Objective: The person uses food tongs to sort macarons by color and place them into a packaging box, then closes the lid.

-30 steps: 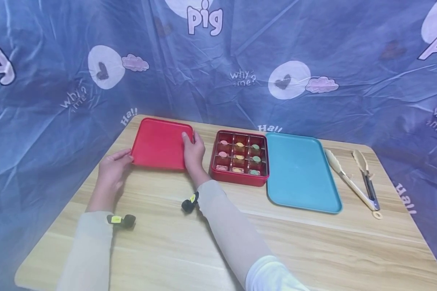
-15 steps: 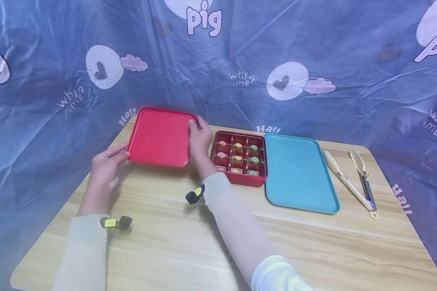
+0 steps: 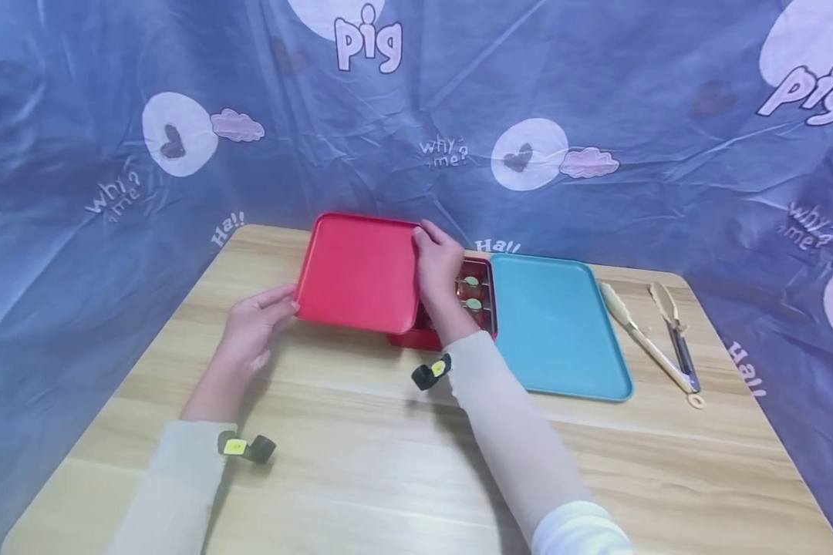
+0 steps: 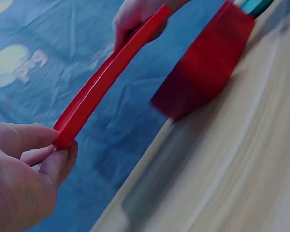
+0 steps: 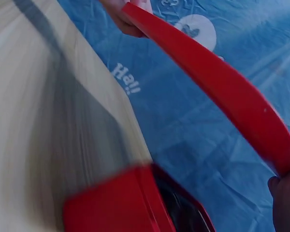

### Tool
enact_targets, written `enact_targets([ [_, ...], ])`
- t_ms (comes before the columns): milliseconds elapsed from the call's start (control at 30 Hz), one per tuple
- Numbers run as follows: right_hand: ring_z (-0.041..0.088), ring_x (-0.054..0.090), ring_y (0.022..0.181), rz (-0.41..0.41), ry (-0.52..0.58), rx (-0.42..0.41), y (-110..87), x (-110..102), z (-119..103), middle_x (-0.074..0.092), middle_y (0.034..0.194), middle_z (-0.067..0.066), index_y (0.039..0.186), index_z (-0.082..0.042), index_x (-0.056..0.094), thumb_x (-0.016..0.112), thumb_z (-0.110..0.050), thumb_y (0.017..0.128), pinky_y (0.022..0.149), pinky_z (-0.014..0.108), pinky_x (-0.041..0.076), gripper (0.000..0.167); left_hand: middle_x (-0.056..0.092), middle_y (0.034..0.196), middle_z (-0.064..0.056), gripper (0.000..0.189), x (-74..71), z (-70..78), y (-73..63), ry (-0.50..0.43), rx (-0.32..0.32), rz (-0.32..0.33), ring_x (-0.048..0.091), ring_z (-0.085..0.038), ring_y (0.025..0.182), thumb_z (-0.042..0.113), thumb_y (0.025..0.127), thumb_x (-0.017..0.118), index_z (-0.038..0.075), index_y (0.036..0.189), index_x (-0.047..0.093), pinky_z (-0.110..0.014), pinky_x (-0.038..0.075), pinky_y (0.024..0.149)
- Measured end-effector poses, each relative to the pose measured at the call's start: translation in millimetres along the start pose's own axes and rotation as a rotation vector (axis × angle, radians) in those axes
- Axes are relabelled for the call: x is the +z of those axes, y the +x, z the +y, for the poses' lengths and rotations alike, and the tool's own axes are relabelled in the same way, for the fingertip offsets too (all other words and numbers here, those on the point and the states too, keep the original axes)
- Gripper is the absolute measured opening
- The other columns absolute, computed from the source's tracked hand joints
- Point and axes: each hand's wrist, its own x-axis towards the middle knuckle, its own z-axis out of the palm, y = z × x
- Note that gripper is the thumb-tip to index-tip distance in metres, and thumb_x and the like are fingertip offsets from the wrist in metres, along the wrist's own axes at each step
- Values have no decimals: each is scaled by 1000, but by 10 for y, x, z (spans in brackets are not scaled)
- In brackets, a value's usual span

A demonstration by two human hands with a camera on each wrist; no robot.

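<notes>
Both hands hold a square red lid (image 3: 361, 274) up off the table. The left hand (image 3: 257, 324) pinches its left edge between thumb and fingers, which also shows in the left wrist view on the lid's rim (image 4: 89, 99). At the opposite edge, the right hand (image 3: 439, 266) grips with the thumb on top. Under the lid's right side stands a red box (image 3: 416, 339), partly covered in the head view. Its right column of cells shows small green-topped pieces (image 3: 473, 304); the other cells are hidden. In both wrist views a gap separates lid and box.
A teal tray (image 3: 555, 331) lies right beside the box. Farther right, tongs (image 3: 655, 351) with cream tips rest spread on the wooden table (image 3: 361, 462). A blue printed curtain (image 3: 264, 92) hangs behind the table's back edge.
The lid rose from low over the table on the left, then moved right with both hands. It now overlaps much of the box, which was fully in sight a second ago.
</notes>
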Motion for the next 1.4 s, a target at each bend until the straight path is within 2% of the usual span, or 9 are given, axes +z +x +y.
enact_targets([
  [100, 12, 61, 124, 10, -24, 9, 64, -203, -57, 71, 127, 6, 121, -11, 75, 72, -17, 94, 104, 26, 50, 28, 53, 149, -14, 54, 168, -47, -4, 38, -29, -45, 69, 0, 101, 1, 95, 64, -3, 147, 46, -22, 50, 103],
  [167, 14, 62, 122, 23, -38, 1, 112, -329, -98, 72, 125, 8, 119, -10, 76, 73, -16, 93, 103, 27, 51, 27, 47, 154, -17, 54, 277, -83, -8, 62, -40, -75, 68, -1, 103, 2, 96, 63, -2, 147, 47, -24, 50, 104],
  [367, 17, 66, 112, 78, -118, -35, 251, -661, -178, 75, 116, 10, 112, -8, 79, 75, -16, 90, 96, 30, 55, 23, 50, 152, -15, 54, 586, -182, -27, 38, -51, -164, 68, -6, 107, 2, 96, 63, -2, 148, 47, -31, 50, 107],
  [533, 18, 68, 109, 82, -115, -15, 331, -895, -196, 75, 116, 12, 111, -7, 79, 76, -16, 90, 94, 31, 57, 23, 54, 149, -15, 53, 817, -221, -21, -23, -47, -175, 70, -8, 106, 1, 95, 64, -2, 146, 50, -32, 51, 105],
  [667, 16, 71, 100, 56, -117, 1, 388, -1074, -229, 75, 114, 13, 115, -5, 77, 74, -15, 92, 91, 29, 58, 26, 55, 149, -12, 53, 950, -240, 25, 2, -28, -175, 63, -14, 124, 3, 95, 66, 1, 146, 51, -33, 50, 107],
  [800, 8, 70, 83, -2, -163, 18, 444, -1239, -348, 76, 104, 9, 117, -2, 75, 72, -14, 93, 79, 23, 60, 27, 54, 150, -8, 54, 1040, -240, 71, 21, -11, -177, 50, -18, 140, 5, 95, 68, 5, 146, 53, -30, 48, 108],
  [967, 6, 70, 80, -128, -321, 20, 457, -1435, -623, 75, 98, 5, 124, -2, 71, 67, -21, 97, 66, 24, 61, 34, 54, 150, -9, 53, 1135, -210, 122, -4, 25, -195, 50, -18, 139, 4, 95, 67, 4, 146, 52, -27, 46, 110],
  [1167, 11, 72, 94, -243, -419, 75, 435, -1617, -917, 72, 119, 14, 134, -4, 65, 63, -30, 100, 68, 25, 62, 43, 56, 146, -14, 51, 1251, -205, 183, -65, 46, -189, 55, -22, 135, -1, 95, 65, 0, 144, 53, -26, 49, 107],
  [1400, 14, 70, 93, -227, -290, 153, 435, -1687, -986, 65, 118, 14, 138, 0, 60, 64, -20, 99, 72, 25, 62, 44, 61, 141, -11, 47, 1386, -242, 222, -19, 39, -162, 58, -20, 130, 1, 94, 67, 4, 140, 59, -28, 49, 107],
])
